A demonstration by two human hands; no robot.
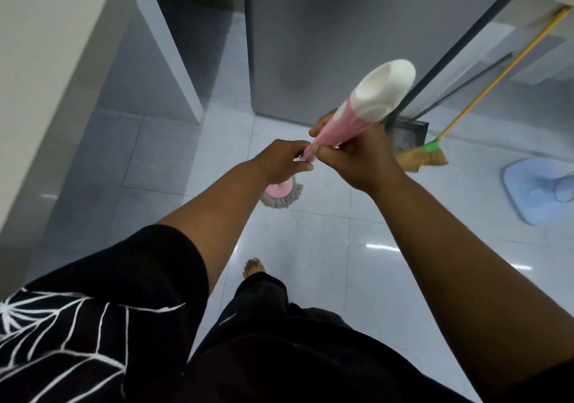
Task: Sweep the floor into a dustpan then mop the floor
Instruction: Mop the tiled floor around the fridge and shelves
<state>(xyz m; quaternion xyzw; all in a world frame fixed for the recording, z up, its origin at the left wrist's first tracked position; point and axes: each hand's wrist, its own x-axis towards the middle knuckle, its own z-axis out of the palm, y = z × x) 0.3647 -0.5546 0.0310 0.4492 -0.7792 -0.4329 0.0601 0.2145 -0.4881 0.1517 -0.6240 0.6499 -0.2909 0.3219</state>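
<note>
Near the bottom centre, a bare foot (253, 268) is standing on pale floor tiles (313, 244). Mid-frame, the left hand (281, 162) and right hand (357, 160) are both curling round the pink mop handle (340, 130), its grey mop head (281, 194) touching the floor. Farther right, a broom (433, 154) and dustpan (411, 130) are leaning upright.

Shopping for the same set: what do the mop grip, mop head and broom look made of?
Mop grip: smooth pink-and-white plastic, going by its moulded, faintly glossy shape. Mop head: limp grey strands, likely cotton or microfibre. Broom: tan straw-like bristles, green band, yellow stick, wood or coated metal, cannot tell.
</note>
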